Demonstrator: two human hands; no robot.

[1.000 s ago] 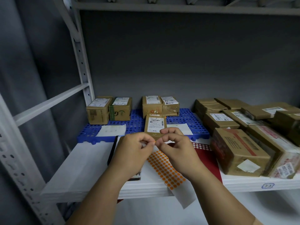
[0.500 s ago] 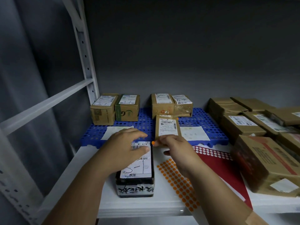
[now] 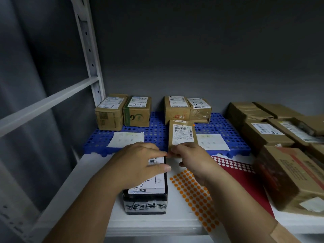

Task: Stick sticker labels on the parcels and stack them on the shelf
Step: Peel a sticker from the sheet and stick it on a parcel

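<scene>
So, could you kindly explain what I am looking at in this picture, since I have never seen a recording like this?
There is no machine: a person wears a camera on the head, looking down at both hands over a white shelf. The left hand rests flat on a black parcel with a white label. The right hand reaches to the parcel's far corner, fingertips pinched; what they hold is too small to tell. Beside it lies a sheet of orange dot stickers. Brown boxes sit at the right, more on a blue mat behind.

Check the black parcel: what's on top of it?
On the black parcel: a white shipping label, with the left hand resting flat over its far half. The print under the hand is hidden.
</scene>
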